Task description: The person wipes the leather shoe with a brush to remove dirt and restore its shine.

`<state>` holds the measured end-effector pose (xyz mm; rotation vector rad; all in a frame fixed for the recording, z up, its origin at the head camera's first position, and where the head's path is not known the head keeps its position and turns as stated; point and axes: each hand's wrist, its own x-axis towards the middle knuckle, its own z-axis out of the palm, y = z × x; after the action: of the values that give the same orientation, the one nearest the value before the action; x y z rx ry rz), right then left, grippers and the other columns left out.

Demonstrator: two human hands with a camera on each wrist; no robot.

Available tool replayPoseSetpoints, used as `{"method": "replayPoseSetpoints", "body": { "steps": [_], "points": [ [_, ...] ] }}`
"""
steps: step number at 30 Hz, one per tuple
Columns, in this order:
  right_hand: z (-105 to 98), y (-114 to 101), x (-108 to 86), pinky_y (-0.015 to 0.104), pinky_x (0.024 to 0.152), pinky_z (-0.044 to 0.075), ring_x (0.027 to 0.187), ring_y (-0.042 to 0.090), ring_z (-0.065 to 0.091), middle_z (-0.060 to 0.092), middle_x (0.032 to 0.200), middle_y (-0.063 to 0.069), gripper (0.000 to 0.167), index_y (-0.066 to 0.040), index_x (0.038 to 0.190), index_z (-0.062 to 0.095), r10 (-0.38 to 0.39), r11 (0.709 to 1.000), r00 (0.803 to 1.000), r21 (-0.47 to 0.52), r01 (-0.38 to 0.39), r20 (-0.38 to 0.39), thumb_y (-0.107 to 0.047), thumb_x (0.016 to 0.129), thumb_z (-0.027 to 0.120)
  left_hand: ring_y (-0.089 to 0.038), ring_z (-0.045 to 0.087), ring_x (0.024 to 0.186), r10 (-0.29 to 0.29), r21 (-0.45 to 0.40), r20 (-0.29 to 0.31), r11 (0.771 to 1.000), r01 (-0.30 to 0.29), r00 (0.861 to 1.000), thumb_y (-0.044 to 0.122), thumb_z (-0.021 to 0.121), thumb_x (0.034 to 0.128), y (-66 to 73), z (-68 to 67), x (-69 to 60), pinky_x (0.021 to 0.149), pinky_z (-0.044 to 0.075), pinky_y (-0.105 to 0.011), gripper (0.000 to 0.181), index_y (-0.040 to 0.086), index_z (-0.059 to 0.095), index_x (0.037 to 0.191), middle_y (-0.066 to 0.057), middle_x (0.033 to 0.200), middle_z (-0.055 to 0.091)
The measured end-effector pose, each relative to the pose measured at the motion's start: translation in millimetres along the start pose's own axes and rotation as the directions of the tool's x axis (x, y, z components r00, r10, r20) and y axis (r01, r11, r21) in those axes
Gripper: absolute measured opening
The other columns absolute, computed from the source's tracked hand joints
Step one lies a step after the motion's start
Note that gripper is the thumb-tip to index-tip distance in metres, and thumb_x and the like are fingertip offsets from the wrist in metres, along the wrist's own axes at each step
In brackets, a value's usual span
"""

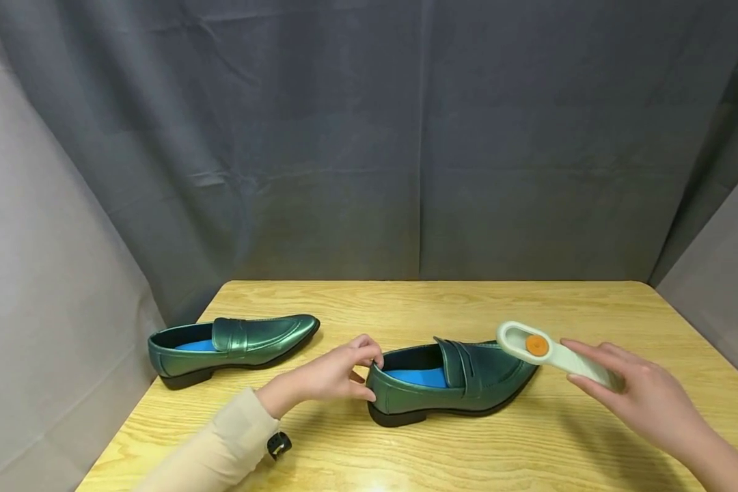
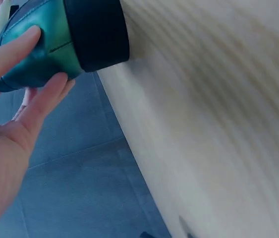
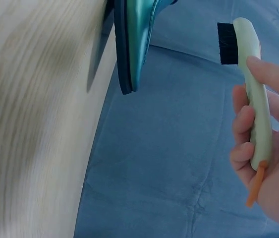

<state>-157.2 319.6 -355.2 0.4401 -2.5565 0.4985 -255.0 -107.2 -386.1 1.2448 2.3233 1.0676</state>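
Observation:
A green loafer [image 1: 492,383] with a blue insole stands on the table, toe to the right. At its heel, my left hand [image 1: 338,372] grips the back of the shoe, fingers at the rim and thumb on the outer heel; the left wrist view shows the fingers against the green heel [image 2: 55,54]. My right hand [image 1: 642,393] holds a pale green shoe brush [image 3: 258,109] by its handle, raised over the toe area. Dark bristles [image 3: 228,44] show in the right wrist view, apart from the shoe.
The matching green loafer [image 1: 264,342] stands at the left of the wooden table [image 1: 406,458], toe to the right. Grey curtains [image 1: 320,150] hang behind the table and at both sides. A black device [image 1: 279,445] sits at my left wrist.

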Motion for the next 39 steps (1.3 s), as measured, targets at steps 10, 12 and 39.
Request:
{"method": "replayPoseSetpoints", "body": {
  "steps": [10,12,39],
  "points": [
    [-5,-2,-6.0,0.024,0.051,0.03,0.065,0.0,0.04,0.056,0.087,-0.015,0.051,-0.02,0.12,0.069,0.031,0.999,0.999,0.021,-0.03,-0.015,-0.014,0.072,0.085,-0.023,0.055,0.108,0.044,-0.004,-0.132,0.999,-0.045,0.99,0.003,0.078,0.0809,-5.8,8.2,19.9,0.076,0.052,-0.023,0.033,0.01,0.054,0.103,-0.001,0.11,0.042],
    [-7,-1,-7.7,0.025,0.051,0.03,0.065,0.0,0.04,0.056,0.086,-0.015,0.051,-0.019,0.12,0.069,0.034,0.999,0.999,0.017,-0.034,-0.018,-0.014,0.072,0.085,-0.027,0.057,0.11,0.044,0.004,-0.149,0.999,-0.044,0.988,0.003,0.078,0.0807,-7.0,7.0,27.9,0.075,0.053,-0.024,0.033,0.01,0.054,0.103,-0.002,0.11,0.042],
    [-5,19,-20.1,0.027,0.051,0.032,0.064,0.002,0.039,0.063,0.089,-0.002,0.052,-0.014,0.122,0.067,0.089,0.995,0.995,-0.056,-0.087,0.035,-0.017,0.073,0.085,-0.02,0.056,0.11,0.01,0.072,-0.213,0.997,0.005,0.977,0.006,0.08,0.0799,-21.8,18.1,153.8,0.089,0.049,-0.028,0.033,0.009,0.057,0.104,-0.005,0.111,0.046]
  ]
}}
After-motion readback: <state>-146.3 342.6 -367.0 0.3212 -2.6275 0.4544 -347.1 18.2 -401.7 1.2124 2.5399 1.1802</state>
